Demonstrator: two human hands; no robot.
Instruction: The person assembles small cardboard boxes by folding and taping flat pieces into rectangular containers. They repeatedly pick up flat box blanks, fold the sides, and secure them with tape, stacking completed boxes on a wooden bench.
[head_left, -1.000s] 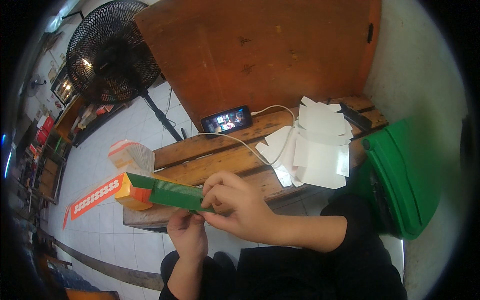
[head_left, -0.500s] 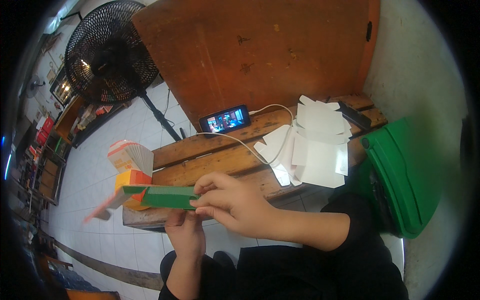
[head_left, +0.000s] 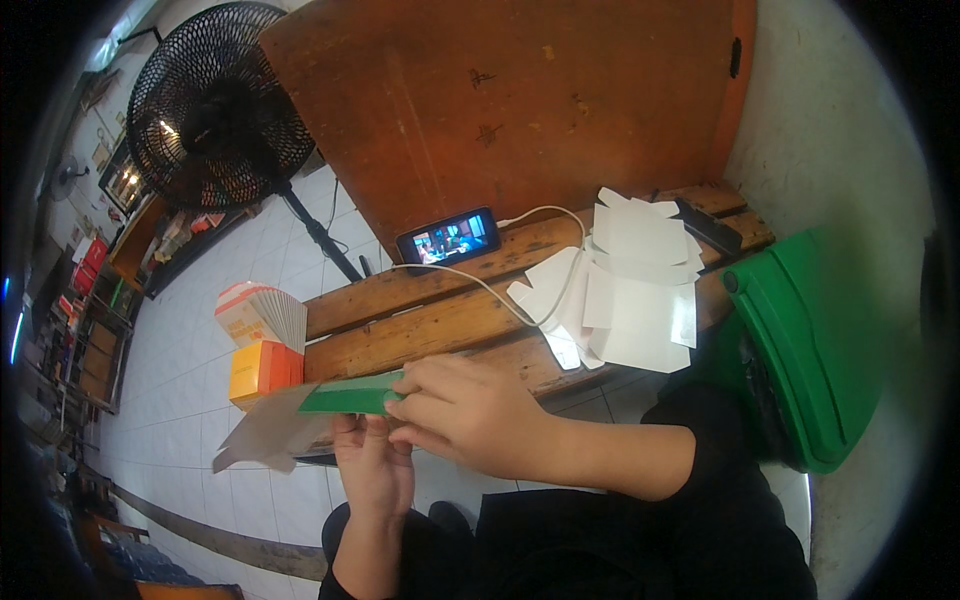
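Above the bench's front edge I hold a green cardboard box blank (head_left: pixel 345 398), partly folded, with a pale flap (head_left: pixel 262 432) hanging out to the left. My right hand (head_left: pixel 470 410) pinches its right end, fingers curled round the edge. My left hand (head_left: pixel 375 465) is just below, its fingertips closed on the lower edge and partly hidden. Right behind the blank sits a yellow and orange box (head_left: pixel 262 370), with a fanned stack of orange and white cartons (head_left: pixel 262 312) beyond it.
Flattened white box blanks (head_left: pixel 640 300) lie on the slatted wooden bench (head_left: pixel 420 325). A phone (head_left: pixel 448 240) with a lit screen and white cable (head_left: pixel 470 278) leans at the back. A green bin (head_left: pixel 810 350) stands at right, a black fan (head_left: pixel 215 110) at far left.
The blank's loose pale flap has swung down and nearer to me, uncovering more of the yellow and orange box. Both hands keep their hold in nearly the same place.
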